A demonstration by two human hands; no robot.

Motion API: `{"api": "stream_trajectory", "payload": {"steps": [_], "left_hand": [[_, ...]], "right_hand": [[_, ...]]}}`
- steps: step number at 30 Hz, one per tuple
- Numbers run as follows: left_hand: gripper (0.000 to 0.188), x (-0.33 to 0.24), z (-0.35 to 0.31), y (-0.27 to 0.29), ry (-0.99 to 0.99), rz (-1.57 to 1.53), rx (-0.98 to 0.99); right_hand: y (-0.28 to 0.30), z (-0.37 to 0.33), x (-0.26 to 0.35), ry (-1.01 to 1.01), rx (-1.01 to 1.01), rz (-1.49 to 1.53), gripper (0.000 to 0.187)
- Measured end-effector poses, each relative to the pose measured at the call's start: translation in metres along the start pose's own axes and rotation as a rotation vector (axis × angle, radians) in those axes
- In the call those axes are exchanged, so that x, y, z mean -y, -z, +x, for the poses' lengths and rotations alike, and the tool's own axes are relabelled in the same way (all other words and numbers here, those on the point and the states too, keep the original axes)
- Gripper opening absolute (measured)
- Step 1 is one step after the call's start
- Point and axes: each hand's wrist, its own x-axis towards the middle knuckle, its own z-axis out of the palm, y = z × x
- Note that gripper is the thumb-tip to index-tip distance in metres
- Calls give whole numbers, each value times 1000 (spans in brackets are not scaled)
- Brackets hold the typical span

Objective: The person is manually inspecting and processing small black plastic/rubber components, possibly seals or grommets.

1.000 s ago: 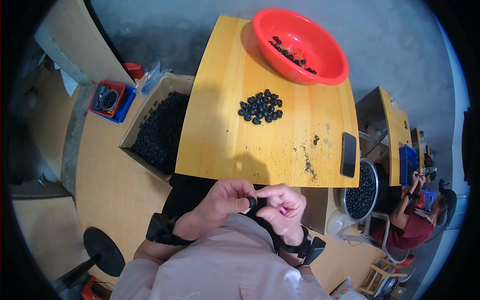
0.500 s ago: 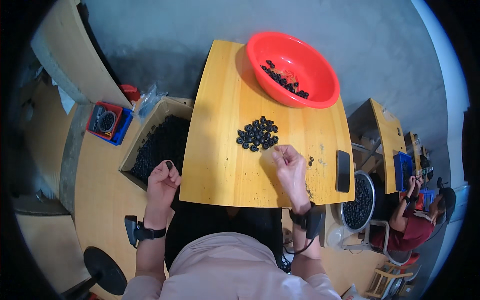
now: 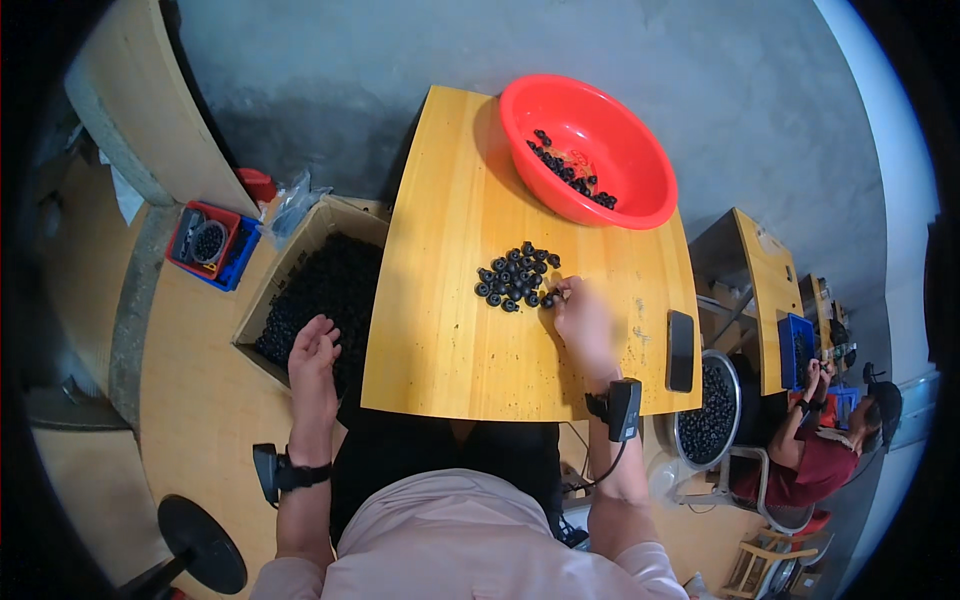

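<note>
A loose pile of small round black parts with holes [image 3: 515, 278] lies on the wooden table [image 3: 450, 350]. At the pile's right edge is my right hand [image 3: 585, 325], its fingertips pinched on one of these black parts. The hand is smeared by motion. Left of the table, my left hand [image 3: 315, 360] hangs beside the cardboard box [image 3: 258, 292] full of the same black parts [image 3: 320, 290]. Its fingers are apart and I see nothing in them. At the table's far end stands a red basin [image 3: 640, 170] with several black parts inside.
A phone [image 3: 680, 350] lies near the table's right edge. Beyond it stands a metal bowl [image 3: 735, 440] of black parts. Farther right, a person [image 3: 815, 460] sits working at another table with a blue tray [image 3: 797, 350]. Red and blue trays [image 3: 235, 265] sit at left.
The black part that was in my left fingertips is no longer there, and those fingers have spread. My right hand has closed on a part at the pile's edge.
</note>
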Motion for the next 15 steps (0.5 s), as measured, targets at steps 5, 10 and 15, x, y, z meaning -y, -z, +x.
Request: {"api": "stream_trajectory", "payload": {"steps": [5,10,15], "left_hand": [[21,-28,-43,-36,-147,-113,306],[21,-22,-77,-75,49,-156,609],[19,-3,-104,-98,314,-395,808]], "right_hand": [[13,-21,7,41,-12,263,14],[47,-103,65,231,209,833,18],[32,-138,57,428,166,847,23]]}}
